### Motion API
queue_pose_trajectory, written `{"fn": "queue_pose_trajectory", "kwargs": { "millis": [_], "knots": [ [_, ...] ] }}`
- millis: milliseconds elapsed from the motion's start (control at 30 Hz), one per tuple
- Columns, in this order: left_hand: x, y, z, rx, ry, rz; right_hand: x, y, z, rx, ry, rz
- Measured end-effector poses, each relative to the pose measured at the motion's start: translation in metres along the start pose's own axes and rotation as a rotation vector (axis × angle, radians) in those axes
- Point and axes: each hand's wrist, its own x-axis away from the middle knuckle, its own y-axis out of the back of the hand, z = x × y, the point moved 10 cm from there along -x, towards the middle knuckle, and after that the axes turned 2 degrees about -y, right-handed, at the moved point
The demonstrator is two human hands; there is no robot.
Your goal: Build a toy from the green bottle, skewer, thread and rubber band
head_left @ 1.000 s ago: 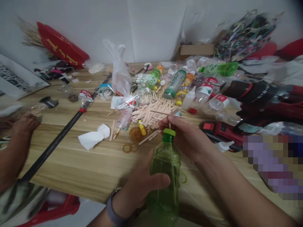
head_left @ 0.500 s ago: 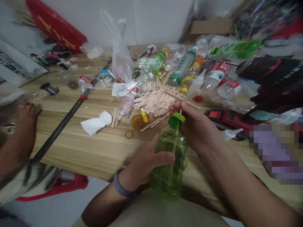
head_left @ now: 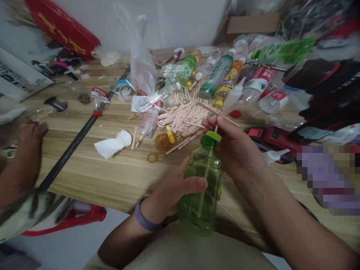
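Observation:
My left hand (head_left: 180, 189) is wrapped round a green plastic bottle (head_left: 201, 202), its thumb across the front. The bottle is near upright, slightly tilted, above my lap at the table's front edge. A light green cap (head_left: 213, 136) sits on its neck. Just above the cap, the fingers of my right hand (head_left: 233, 138) pinch a thin stick (head_left: 216, 128). The stick passes down through the neck, and its length shows inside the bottle. Part of the right fingers is hidden behind the bottle's neck.
Behind the bottle lie a pile of wooden sticks (head_left: 187, 118), rubber bands (head_left: 161, 141) and several plastic bottles (head_left: 216, 77). A red power tool (head_left: 272, 140) lies to the right. At left are a black pole (head_left: 70, 150), a crumpled tissue (head_left: 114, 144) and another person's hand (head_left: 29, 133).
The view has shifted slightly, so the table things sit a little differently. Both hands keep their hold on the bottle and the stick, with almost no movement.

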Motion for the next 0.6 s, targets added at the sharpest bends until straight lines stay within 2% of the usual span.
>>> {"fn": "queue_pose_trajectory", "kwargs": {
  "millis": [167, 400, 600],
  "knots": [
    [-0.0009, -0.003, 0.0026, 0.022, 0.017, 0.033, -0.0012, 0.0004, 0.0019, 0.013, 0.003, 0.008],
    [-0.0014, -0.0018, 0.0033, 0.029, 0.023, 0.017, 0.0005, -0.0003, 0.0005, -0.029, -0.036, 0.0],
    [-0.0008, -0.0028, 0.0006, 0.056, 0.01, 0.017, 0.0016, -0.0004, 0.004, -0.008, 0.008, 0.011]
  ]
}}
